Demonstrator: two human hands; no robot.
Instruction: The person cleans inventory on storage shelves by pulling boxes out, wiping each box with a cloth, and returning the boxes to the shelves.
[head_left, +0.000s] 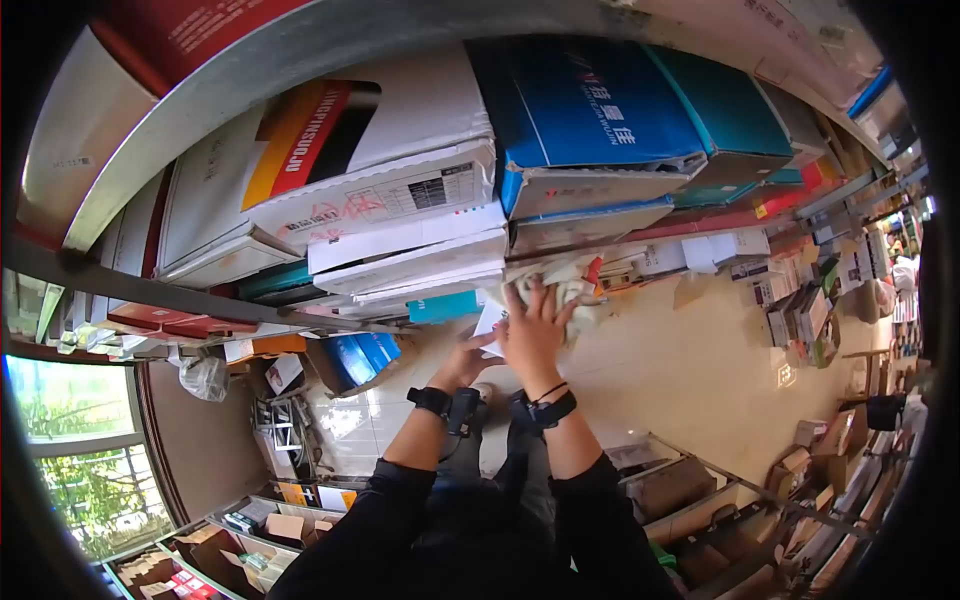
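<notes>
In the middle of the head view, my left hand [463, 364] grips the lower left side of a small white box [489, 322]. My right hand [534, 338] is just right of it, fingers bent over a crumpled whitish cloth [575, 292] with a bit of red at its edge. The cloth lies against or close to the box; their exact contact is hidden behind my fingers. Directly beyond both hands is the shelf front, where a stack of white cartons [410, 262] and a blue carton [590, 110] stand.
A metal shelf rail [200, 304] runs along the left. Below it, an open carton with blue packs [362, 358] stands on the tiled floor [700, 370]. Behind me, more racks hold boxes [680, 488]. A window [85, 450] is at the left, and several stacked boxes [800, 312] are at the right.
</notes>
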